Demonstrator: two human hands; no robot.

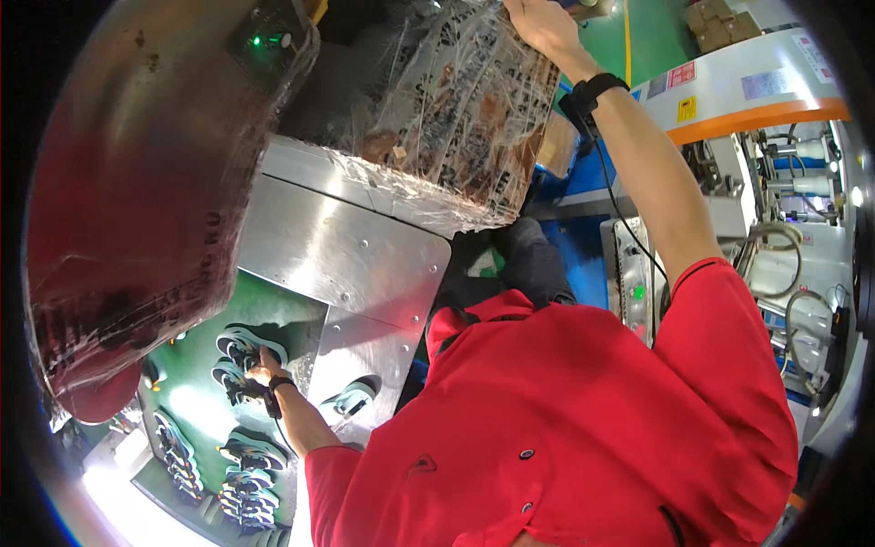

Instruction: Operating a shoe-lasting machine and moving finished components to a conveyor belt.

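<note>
Green conveyor belt point(196, 406) carries shoe soles point(248, 345) at its left edge; my left hand point(262, 367) rests on one, fingers closing on it. Right hand point(544, 25) lies on wrapped box point(460, 118) top, grip unclear.

A: Which items occupy the upper field?
B: A white machine housing with an orange band point(775, 87) at the upper right corner, cardboard boxes point(720, 20) behind it on the green floor point(652, 36), and a dark control box with a green indicator light point(264, 38) at the upper left.

A: And the right side?
B: Grey hoses and cables point(802, 310) run along the machine's open side; a panel with a green lamp point(636, 290) stands beside the red sleeve point(729, 346).
</note>
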